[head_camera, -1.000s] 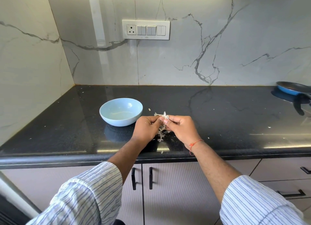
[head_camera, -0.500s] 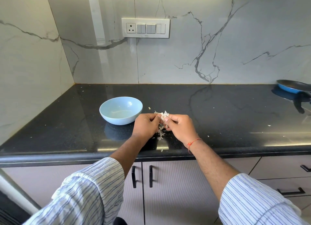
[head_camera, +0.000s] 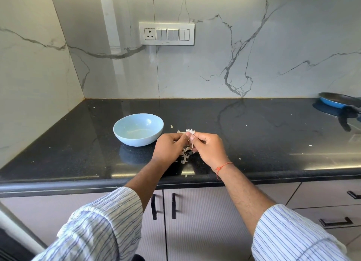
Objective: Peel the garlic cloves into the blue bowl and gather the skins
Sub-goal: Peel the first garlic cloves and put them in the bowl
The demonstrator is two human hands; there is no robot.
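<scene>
Garlic (head_camera: 190,132), a small papery piece of it, sits pinched between the fingertips of both hands just above the black tabletop (head_camera: 254,135), right of the blue bowl (head_camera: 138,129). The left hand (head_camera: 169,147) has its fingers curled inward, thumb and forefinger meeting at the piece. The right hand (head_camera: 210,146) mirrors it, knuckles up, fingertips closed on the same piece; an orange thread (head_camera: 223,166) circles that wrist. Both forearms reach forward from rolled striped sleeves (head_camera: 109,221). Loose skins (head_camera: 186,153) hang and lie beneath the hands, and a few scraps dot the tabletop nearby. The blue bowl stands upright just left of the left hand, apart from it; whether any peeled cloves lie inside cannot be told. A blue pan (head_camera: 336,101) rests at the far right edge.
</scene>
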